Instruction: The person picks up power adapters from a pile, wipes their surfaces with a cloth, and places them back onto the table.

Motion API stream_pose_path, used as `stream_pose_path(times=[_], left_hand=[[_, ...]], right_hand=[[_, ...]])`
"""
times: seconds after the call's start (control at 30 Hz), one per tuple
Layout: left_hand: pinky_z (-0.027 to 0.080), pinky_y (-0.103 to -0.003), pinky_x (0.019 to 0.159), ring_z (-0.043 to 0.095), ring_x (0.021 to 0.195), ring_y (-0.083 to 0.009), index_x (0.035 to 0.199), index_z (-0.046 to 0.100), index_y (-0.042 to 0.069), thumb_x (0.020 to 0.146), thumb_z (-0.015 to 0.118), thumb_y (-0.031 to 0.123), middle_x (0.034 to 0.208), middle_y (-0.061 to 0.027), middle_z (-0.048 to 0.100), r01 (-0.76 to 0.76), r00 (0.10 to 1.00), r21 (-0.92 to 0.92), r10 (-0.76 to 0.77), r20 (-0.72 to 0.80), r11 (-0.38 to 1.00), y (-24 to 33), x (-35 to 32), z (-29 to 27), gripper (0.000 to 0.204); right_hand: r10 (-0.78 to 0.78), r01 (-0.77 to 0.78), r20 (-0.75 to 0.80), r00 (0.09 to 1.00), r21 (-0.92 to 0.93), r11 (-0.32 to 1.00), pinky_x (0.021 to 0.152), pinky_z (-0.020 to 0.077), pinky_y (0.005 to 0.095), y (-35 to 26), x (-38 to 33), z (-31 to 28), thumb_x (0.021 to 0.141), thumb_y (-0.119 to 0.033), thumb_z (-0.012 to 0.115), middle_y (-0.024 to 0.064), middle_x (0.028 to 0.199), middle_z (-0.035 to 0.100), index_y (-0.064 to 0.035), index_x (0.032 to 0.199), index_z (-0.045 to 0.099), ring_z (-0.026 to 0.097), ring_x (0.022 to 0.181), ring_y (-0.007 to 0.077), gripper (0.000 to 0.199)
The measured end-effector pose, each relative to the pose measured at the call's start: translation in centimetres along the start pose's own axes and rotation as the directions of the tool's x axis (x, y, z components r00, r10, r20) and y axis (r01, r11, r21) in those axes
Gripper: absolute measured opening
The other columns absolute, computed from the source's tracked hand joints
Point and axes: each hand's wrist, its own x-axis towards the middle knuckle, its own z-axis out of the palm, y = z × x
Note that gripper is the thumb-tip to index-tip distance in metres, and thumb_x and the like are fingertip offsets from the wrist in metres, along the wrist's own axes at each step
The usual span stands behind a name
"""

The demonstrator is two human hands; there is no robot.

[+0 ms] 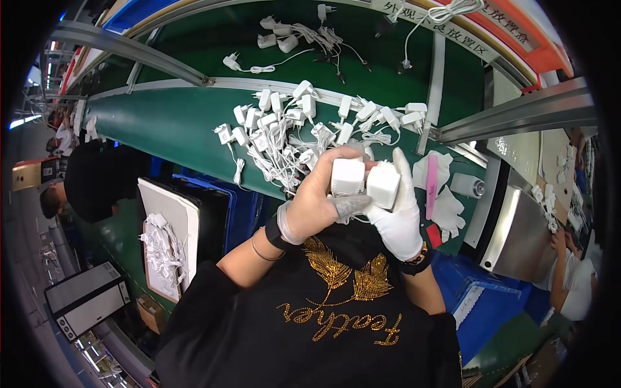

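Side by side in front of my chest I hold two white power adapters. My left hand (310, 204), with a grey cover on its thumb, is closed around the left power adapter (348, 177). The right power adapter (383, 185) is gripped by my right hand (400, 220), which wears a white glove. The two adapters are close together, and their cords are mostly hidden behind my hands. Just beyond my hands, a heap of white power adapters (278, 132) with bundled cords lies on the green work surface (174, 126).
White gloves (446, 210), a pink strip (431, 184) and a clear bottle (467, 185) lie right of my hands. More adapters (288, 42) sit beyond a white rail. Left stands a tray (187, 213) with bundled adapters. Blue crates (479, 291) stand lower right. Other people work on both sides.
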Motion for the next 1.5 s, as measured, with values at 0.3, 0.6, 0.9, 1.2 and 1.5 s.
stream_pose_path(times=[0.3, 0.6, 0.9, 1.2, 1.5], left_hand=[[0.044, -0.035, 0.101, 0.056, 0.119, -0.0242, 0.127, 0.048, 0.007, 0.072, 0.082, -0.001, 0.127, -0.0152, 0.058, -0.264, 0.960, 0.397, 0.280, 0.018, 0.879, -0.1, 0.4, 0.8, 0.065], [0.053, -0.038, 0.089, 0.064, 0.110, -0.0369, 0.119, 0.055, 0.006, 0.067, 0.081, -0.003, 0.114, -0.0194, 0.065, -0.504, 0.812, 0.568, 0.582, 0.053, 0.651, -2.1, 0.9, 1.2, 0.058], [0.052, -0.039, 0.089, 0.063, 0.108, -0.0357, 0.117, 0.053, 0.006, 0.068, 0.078, -0.009, 0.112, -0.0186, 0.063, -0.496, 0.810, 0.419, 0.579, -0.091, 0.760, -5.1, 0.3, 0.5, 0.057], [0.050, -0.032, 0.090, 0.060, 0.102, -0.0193, 0.121, 0.042, 0.007, 0.075, 0.082, 0.001, 0.111, -0.0114, 0.056, -0.282, 0.833, 0.528, 0.478, -0.280, 0.801, -1.5, -1.6, -2.2, 0.061], [0.050, -0.032, 0.091, 0.060, 0.106, -0.0190, 0.126, 0.042, 0.005, 0.076, 0.080, -0.002, 0.117, -0.0097, 0.057, -0.165, 0.790, 0.375, 0.350, -0.503, 0.912, -1.8, -4.6, -6.8, 0.063]], right_hand=[[-0.190, 0.251, 0.212, 0.959, -0.317, 0.915, 0.102, 0.0417, 0.0314, -0.9, 0.3, -1.2, 0.075, 0.012, 0.065, 0.0123, 0.137, 0.046, -0.0009, 0.153, 0.013, 0.049, 0.125, 0.0204, 0.095], [-0.159, 0.161, -0.041, 0.986, 0.030, 0.987, 0.102, 0.0404, 0.0309, -1.3, 0.6, 2.4, 0.092, -0.012, 0.061, 0.0165, 0.141, 0.044, 0.0043, 0.151, 0.017, 0.050, 0.123, 0.0205, 0.075], [0.089, 0.006, -0.256, 0.963, 0.350, 0.937, 0.089, 0.0499, 0.0302, 1.9, 2.8, 1.3, 0.105, -0.022, 0.039, 0.0179, 0.106, 0.067, 0.0059, 0.136, 0.047, 0.065, 0.098, 0.0199, 0.042], [0.286, -0.292, -0.060, 0.956, -0.118, 0.949, 0.082, 0.0525, 0.0306, 2.5, 11.1, -2.2, 0.102, -0.022, 0.048, 0.0177, 0.107, 0.068, 0.0026, 0.134, 0.050, 0.067, 0.092, 0.0200, 0.040], [-0.120, 0.030, 0.025, 0.993, -0.999, 0.043, 0.104, 0.0385, 0.0524, 6.7, 33.6, -0.7, 0.073, -0.046, 0.075, 0.0227, 0.142, 0.046, -0.0149, 0.148, 0.034, 0.048, 0.126, 0.0412, 0.091]])
